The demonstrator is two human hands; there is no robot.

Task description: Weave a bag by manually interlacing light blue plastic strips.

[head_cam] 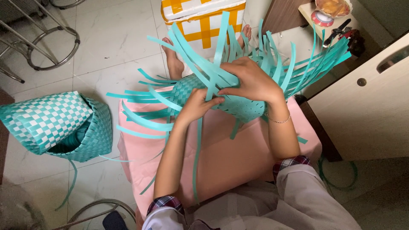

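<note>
A half-woven teal basket (243, 107) of flat plastic strips rests over my lap, which is covered by pink cloth (221, 157). Loose teal strips (191, 55) fan out from it on all sides. My left hand (197, 105) pinches a strip at the weave's near edge. My right hand (251, 80) presses on top of the woven part, fingers curled over several strips. A thin bracelet circles my right wrist.
A finished teal and white checked woven basket (55, 125) lies on its side on the tiled floor at left. An orange and white box (204, 19) stands ahead. A wooden cabinet (366, 110) is at right, metal chair legs (47, 47) at top left.
</note>
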